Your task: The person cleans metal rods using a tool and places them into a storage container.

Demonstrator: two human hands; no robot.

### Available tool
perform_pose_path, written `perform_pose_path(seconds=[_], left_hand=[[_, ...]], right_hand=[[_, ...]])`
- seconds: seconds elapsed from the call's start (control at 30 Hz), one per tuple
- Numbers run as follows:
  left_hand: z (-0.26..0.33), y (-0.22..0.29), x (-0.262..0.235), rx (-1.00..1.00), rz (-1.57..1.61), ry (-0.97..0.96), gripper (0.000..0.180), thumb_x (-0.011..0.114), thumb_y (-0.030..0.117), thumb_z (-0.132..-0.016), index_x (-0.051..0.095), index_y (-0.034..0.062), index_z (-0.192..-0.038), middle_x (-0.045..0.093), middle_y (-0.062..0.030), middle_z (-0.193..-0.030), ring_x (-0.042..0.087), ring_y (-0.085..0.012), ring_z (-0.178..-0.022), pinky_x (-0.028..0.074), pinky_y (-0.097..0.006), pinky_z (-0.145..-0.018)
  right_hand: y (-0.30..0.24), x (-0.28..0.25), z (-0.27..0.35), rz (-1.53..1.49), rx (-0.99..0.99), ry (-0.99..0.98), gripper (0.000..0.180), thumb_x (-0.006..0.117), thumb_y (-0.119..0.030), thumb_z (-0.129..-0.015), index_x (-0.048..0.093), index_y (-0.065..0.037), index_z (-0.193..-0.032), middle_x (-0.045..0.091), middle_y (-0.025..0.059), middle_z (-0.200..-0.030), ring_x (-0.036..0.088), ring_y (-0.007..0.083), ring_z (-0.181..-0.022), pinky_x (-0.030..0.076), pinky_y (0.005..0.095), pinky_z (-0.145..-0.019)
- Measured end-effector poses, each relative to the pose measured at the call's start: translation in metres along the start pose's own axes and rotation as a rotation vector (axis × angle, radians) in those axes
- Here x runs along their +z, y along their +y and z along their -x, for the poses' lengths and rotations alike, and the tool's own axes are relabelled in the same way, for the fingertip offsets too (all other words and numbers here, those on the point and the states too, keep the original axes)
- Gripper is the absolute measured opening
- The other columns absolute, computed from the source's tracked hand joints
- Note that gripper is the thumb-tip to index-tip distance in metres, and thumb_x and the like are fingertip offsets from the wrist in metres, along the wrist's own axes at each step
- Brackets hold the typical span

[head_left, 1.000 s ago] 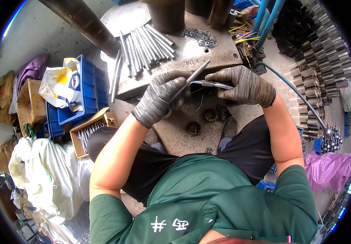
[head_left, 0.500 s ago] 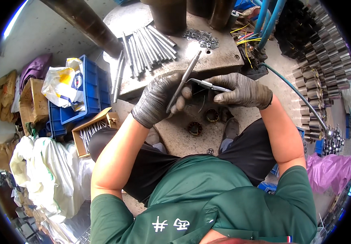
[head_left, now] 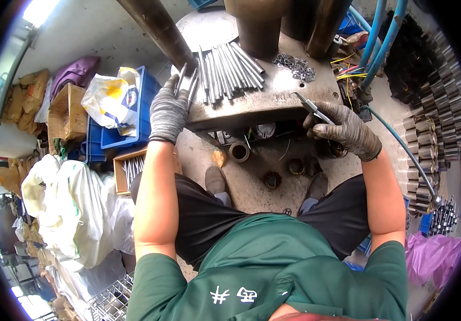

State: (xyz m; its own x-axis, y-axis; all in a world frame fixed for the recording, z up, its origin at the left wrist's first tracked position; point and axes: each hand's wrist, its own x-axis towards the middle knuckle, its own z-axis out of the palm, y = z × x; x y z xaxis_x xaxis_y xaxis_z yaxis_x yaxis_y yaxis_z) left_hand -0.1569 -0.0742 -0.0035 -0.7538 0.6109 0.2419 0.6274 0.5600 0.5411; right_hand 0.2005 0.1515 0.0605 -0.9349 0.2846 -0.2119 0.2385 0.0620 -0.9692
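Observation:
My left hand (head_left: 166, 115), in a grey striped work glove, reaches to the left end of the metal table. Its fingers are closed around a slim metal shaft (head_left: 180, 77) that points up and away. Beside those fingers leans another shaft (head_left: 193, 85). My right hand (head_left: 346, 128), gloved too, grips bent-tip pliers (head_left: 311, 105) over the table's front right edge. Between the hands, a row of metal shafts (head_left: 227, 72) lies on the table. Right of them is a heap of small metal rings (head_left: 296, 67).
Thick dark columns (head_left: 260, 32) rise from the metal table (head_left: 273, 99). At left stand a blue crate (head_left: 147, 104) and a cardboard box of rods (head_left: 121, 176). Blue hoses (head_left: 382, 43) and stacked metal cylinders (head_left: 428, 128) are at right. Parts lie on the floor below.
My left hand has carried the shaft away from the pliers, leftward to the table's left end. My right hand has drawn right, still gripping the pliers. The whole view has shifted.

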Motion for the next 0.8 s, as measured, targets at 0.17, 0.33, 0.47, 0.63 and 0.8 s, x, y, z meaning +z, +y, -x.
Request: perform_pose_path(seconds=[0.17,0.33,0.47,0.63,0.8], left_hand=[[-0.006,-0.010,0.003,0.052,-0.176,-0.096,0.030,0.061,0.017,-0.097,0.073,0.0134,-0.124,0.066,-0.0224,-0.119,0.064,-0.0375,-0.112,0.050,-0.043,-0.102],[0.000,0.002,0.013,0.106,-0.246,-0.046,0.026,0.068,0.020,-0.096,0.076,0.0083,-0.117,0.066,-0.0202,-0.115,0.066,-0.0348,-0.103,0.052,-0.041,-0.096],[-0.001,0.002,0.014,0.124,-0.228,-0.027,0.026,0.069,0.021,-0.095,0.076,0.0082,-0.117,0.066,-0.0203,-0.117,0.064,-0.0357,-0.110,0.050,-0.043,-0.100],[-0.006,0.021,0.020,0.266,-0.231,0.110,0.034,0.072,0.027,-0.092,0.072,0.0105,-0.122,0.068,-0.0176,-0.117,0.061,-0.0365,-0.112,0.049,-0.045,-0.101],[-0.020,0.052,0.027,0.075,-0.119,-0.106,0.043,0.069,0.034,-0.095,0.067,0.0121,-0.132,0.068,-0.0169,-0.125,0.065,-0.0342,-0.116,0.052,-0.044,-0.100]], right_hand=[[-0.001,-0.006,-0.001,0.060,-0.050,0.016,0.030,0.074,-0.021,-0.089,0.067,0.000,-0.110,0.067,0.0027,-0.090,0.063,0.0102,-0.085,0.052,0.0270,-0.081],[0.000,-0.008,0.000,0.008,-0.034,0.062,0.027,0.073,-0.019,-0.090,0.067,-0.001,-0.108,0.066,0.0025,-0.088,0.062,0.0099,-0.085,0.051,0.0269,-0.081],[0.006,-0.013,-0.004,0.008,-0.062,0.152,0.025,0.072,-0.018,-0.090,0.068,-0.001,-0.108,0.066,0.0024,-0.090,0.062,0.0098,-0.086,0.051,0.0273,-0.082],[0.026,-0.034,-0.021,0.160,-0.114,0.376,0.031,0.070,-0.008,-0.086,0.063,-0.002,-0.115,0.062,0.0005,-0.100,0.055,0.0097,-0.092,0.049,0.0257,-0.086],[0.043,-0.049,-0.048,0.303,-0.188,0.549,0.026,0.067,-0.003,-0.083,0.061,-0.003,-0.108,0.061,0.0011,-0.097,0.056,0.0108,-0.090,0.049,0.0273,-0.084]])
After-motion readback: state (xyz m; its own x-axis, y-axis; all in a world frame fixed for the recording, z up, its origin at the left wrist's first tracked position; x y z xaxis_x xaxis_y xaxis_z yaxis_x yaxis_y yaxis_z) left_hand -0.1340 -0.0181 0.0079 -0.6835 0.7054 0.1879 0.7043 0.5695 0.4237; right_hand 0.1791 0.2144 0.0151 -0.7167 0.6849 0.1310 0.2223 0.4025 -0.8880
